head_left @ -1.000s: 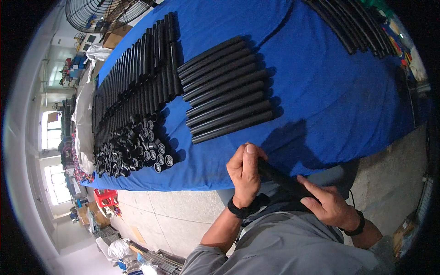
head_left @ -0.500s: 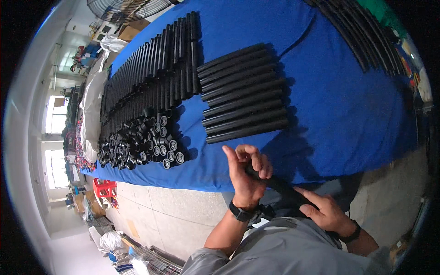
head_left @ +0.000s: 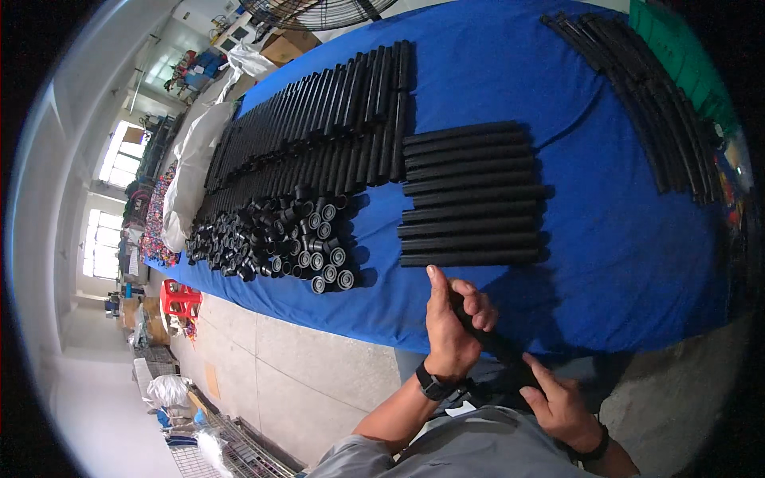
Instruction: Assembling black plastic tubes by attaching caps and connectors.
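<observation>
A black tube (head_left: 505, 347) slants between my hands, just off the near edge of the blue-covered table (head_left: 606, 263). My left hand (head_left: 456, 328) has its fingers curled round the tube's upper part, with the thumb pointing up. Lower down, my right hand (head_left: 562, 405) grips the other end between thumb and fingers; that end is mostly hidden. Directly beyond my left hand lies a row of several similar black tubes (head_left: 474, 227), side by side. To its left is a heap of short black caps (head_left: 338, 256), some showing round grey faces.
Behind the caps, many black tubes (head_left: 319, 107) lie in two tight layers. More tubes (head_left: 645, 103) lie at the far right beside a green bin (head_left: 677, 60). A fan (head_left: 319, 12) stands past the far edge. A red stool (head_left: 180, 299) is on the floor at left.
The view has turned, so the table's things sit farther right in the picture. Both hands keep hold of the same tube, which stays at much the same slant.
</observation>
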The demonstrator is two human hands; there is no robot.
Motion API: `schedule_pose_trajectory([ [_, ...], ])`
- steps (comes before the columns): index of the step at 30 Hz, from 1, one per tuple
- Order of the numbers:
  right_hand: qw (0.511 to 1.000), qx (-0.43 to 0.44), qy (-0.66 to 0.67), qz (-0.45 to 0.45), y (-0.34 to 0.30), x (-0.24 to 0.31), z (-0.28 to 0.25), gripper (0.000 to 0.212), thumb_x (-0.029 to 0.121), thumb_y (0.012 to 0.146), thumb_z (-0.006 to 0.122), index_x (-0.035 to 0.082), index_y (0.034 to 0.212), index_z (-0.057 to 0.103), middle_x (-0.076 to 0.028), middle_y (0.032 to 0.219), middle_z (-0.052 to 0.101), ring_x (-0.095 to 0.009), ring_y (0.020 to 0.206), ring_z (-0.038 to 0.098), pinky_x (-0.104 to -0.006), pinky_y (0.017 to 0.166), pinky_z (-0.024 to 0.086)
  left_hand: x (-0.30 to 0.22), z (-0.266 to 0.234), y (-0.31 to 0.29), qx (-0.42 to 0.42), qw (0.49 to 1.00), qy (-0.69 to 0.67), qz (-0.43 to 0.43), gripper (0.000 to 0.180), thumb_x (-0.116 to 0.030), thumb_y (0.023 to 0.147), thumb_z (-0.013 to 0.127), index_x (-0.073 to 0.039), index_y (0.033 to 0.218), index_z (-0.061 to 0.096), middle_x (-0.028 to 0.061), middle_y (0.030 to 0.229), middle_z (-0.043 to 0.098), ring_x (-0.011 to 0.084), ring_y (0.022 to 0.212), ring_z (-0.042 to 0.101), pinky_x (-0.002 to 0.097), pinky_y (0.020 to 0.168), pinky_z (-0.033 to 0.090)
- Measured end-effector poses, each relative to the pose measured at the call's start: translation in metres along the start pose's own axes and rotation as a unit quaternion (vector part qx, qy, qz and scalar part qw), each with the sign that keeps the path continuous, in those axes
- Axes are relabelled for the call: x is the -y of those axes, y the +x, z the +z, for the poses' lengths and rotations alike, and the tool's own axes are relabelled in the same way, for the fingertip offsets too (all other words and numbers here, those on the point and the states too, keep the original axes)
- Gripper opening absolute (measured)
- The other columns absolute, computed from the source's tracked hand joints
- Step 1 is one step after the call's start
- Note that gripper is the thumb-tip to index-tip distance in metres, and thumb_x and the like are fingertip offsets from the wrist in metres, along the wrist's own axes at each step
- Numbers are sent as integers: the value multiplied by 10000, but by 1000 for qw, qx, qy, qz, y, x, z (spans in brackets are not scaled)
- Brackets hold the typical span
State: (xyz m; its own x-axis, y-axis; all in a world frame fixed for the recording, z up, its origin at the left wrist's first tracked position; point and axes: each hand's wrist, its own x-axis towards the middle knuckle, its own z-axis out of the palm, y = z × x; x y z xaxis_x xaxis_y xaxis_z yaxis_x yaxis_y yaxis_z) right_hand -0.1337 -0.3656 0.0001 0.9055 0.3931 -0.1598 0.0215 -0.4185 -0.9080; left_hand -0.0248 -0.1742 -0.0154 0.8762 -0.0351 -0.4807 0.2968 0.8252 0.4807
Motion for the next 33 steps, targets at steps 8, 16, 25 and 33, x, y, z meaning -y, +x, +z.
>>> schedule_pose_trajectory([
  [8,928,136,297,182,-4,-16,-12,533,322,988,549,21,1411,428,-111,764,614,-161,613,582,-326,527,475,-12,3,-4,67,997,32,22,651,-682,953,295,-110,750,530,0,571,375,160,478,395,307,473,323],
  [16,994,21,96,-51,0,-22,0,554,362,964,595,40,1383,431,-94,760,596,-119,629,572,-311,551,465,-14,-5,8,152,987,-36,42,560,-553,1006,351,-90,768,558,7,514,384,125,413,371,262,375,289],
  [25,974,83,206,47,-6,-25,1,450,350,944,626,24,1239,527,-123,831,615,-169,667,564,-354,638,473,-9,-9,9,199,977,-74,36,472,-463,1031,378,-86,801,545,-27,510,336,82,384,311,232,357,289],
  [33,988,87,107,72,-4,-32,4,415,357,911,664,5,1090,534,-175,758,605,-171,638,558,-356,579,456,-13,-13,4,31,999,21,5,426,-500,990,460,-152,750,509,-48,519,320,103,416,296,271,411,264],
])
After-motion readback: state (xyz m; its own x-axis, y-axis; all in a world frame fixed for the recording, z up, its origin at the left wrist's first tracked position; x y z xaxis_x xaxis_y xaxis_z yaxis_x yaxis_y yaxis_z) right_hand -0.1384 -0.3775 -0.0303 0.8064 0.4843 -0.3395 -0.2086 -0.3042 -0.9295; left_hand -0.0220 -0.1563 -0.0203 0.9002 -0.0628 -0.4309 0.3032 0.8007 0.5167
